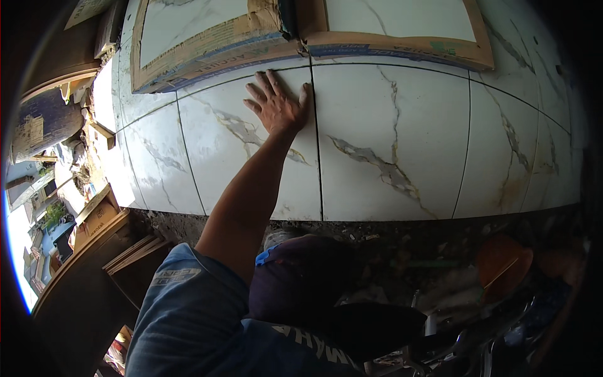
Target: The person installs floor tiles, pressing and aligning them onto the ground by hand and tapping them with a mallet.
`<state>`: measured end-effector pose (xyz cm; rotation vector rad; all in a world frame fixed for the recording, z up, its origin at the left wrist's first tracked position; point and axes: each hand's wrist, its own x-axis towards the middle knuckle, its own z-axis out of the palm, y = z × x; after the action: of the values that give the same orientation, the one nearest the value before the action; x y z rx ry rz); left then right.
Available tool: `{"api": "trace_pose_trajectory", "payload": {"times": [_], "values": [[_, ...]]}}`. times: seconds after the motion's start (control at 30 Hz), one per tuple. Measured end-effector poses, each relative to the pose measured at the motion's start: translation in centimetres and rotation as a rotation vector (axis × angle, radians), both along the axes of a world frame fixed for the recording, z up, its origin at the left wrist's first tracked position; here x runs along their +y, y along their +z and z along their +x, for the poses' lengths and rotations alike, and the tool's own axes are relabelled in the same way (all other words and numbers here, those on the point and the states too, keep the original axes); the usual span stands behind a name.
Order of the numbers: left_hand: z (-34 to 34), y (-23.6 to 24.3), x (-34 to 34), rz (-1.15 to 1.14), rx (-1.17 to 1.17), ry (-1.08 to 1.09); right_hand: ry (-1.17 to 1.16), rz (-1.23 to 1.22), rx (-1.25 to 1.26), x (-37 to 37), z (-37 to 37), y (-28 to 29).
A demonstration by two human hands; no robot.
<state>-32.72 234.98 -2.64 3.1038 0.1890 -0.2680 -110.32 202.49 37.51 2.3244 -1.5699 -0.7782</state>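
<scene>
My left hand (276, 104) lies flat on a white marble-patterned tile (251, 163), its fingers spread and pointing away from me. The thumb is close to the dark joint between this tile and another white tile (389, 144) on the right. Nothing is in the hand. Just beyond the fingertips stands the front side of a cardboard tile box (232, 60), worn and torn, with a white tile showing on top. A second tile box (402, 50) stands to its right. My right hand does not show clearly anywhere.
Dark rubble (377, 227) runs along the tiles' near edge. An orange object (502, 267) and metal tubing (461, 336) are in shadow at the lower right. Cardboard boxes (97, 217) stand at the left, near a dark drum-like container (47, 122). A brownish shape at the far right is too dim to identify.
</scene>
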Motion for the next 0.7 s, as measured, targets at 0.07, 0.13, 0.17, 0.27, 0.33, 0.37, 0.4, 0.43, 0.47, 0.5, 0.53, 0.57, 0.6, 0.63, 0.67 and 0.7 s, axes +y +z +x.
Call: {"api": "trace_pose_trajectory", "payload": {"times": [0.07,0.13,0.17,0.27,0.33,0.37,0.4,0.43,0.47,0.5,0.53,0.57,0.6,0.63,0.67,0.7], "values": [[-0.1,-0.6,0.1,0.005,-0.042,-0.030,0.040,0.010,-0.035,0.0,0.3,-0.4],[-0.2,-1.4,0.3,-0.005,-0.077,-0.045,0.049,-0.002,-0.007,0.0,0.4,-0.9],[-0.3,-1.7,0.4,0.009,-0.118,-0.059,0.056,-0.012,0.001,0.3,0.3,-1.1],[-0.3,-2.1,0.7,-0.018,-0.147,-0.067,0.082,-0.020,0.018,0.4,-0.2,-1.3],[-0.2,-1.9,0.6,-0.016,-0.126,-0.064,0.100,-0.014,0.039,0.5,-1.0,-0.8],[-0.2,-1.6,0.6,-0.012,-0.156,-0.070,0.109,-0.011,0.059,0.2,-1.4,-0.6],[-0.2,-1.3,0.4,-0.016,-0.097,-0.050,0.119,-0.013,0.075,0.2,-1.9,0.2],[-0.2,-1.0,0.2,0.007,-0.087,-0.051,0.127,-0.017,0.084,-0.3,-2.3,0.6],[-0.4,-0.8,0.0,-0.058,-0.143,-0.062,0.136,-0.022,0.095,-0.4,-2.6,1.3],[-0.1,-0.7,-0.3,0.015,-0.026,-0.041,0.147,-0.028,0.101,-1.0,-2.8,1.6],[0.1,-0.6,-0.6,0.098,0.126,-0.006,0.157,-0.032,0.104,-1.4,-2.7,2.0],[-0.2,-0.6,-0.6,0.066,0.060,-0.013,0.167,-0.034,0.105,-2.0,-2.4,1.8],[0.1,-0.7,-0.5,0.074,0.082,-0.010,0.178,-0.035,0.105,-2.6,-1.8,1.3],[-0.1,-0.9,-0.4,0.048,0.044,-0.020,0.189,-0.035,0.098,-3.1,-1.0,0.3],[-0.1,-1.1,-0.3,0.026,-0.003,-0.025,0.205,-0.032,0.082,-3.5,0.1,-0.2],[-0.4,-1.1,0.1,-0.036,-0.127,-0.040,0.224,0.002,0.046,-4.5,1.4,-2.3]]}}
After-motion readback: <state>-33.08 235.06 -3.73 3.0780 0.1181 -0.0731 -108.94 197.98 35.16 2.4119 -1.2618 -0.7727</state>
